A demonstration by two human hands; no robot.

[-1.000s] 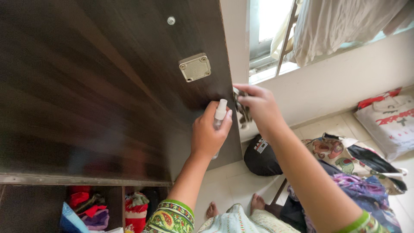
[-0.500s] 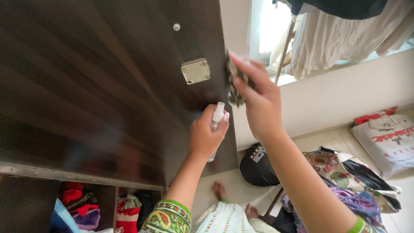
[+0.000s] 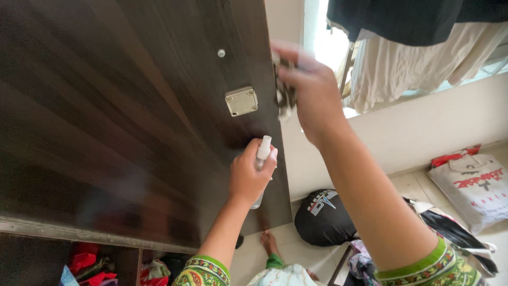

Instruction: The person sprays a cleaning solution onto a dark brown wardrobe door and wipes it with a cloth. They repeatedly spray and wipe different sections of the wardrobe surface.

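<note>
Two hands up at the dark wardrobe door

Left hand (image 3: 248, 177) wraps tight round a small clear spray bottle (image 3: 262, 156), nozzle up, against the dark door (image 3: 132, 106). Right hand (image 3: 312, 90) pinches a crumpled cloth (image 3: 284, 95) at the door's edge, beside the square metal plate (image 3: 242, 101).

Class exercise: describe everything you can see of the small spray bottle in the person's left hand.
The spray bottle is small and slim, with a white nozzle cap at the top and a clear body whose lower end pokes out beneath the palm. The left hand wraps around its middle, holding it nearly upright against the dark wooden door, just below a square metal plate.
</note>
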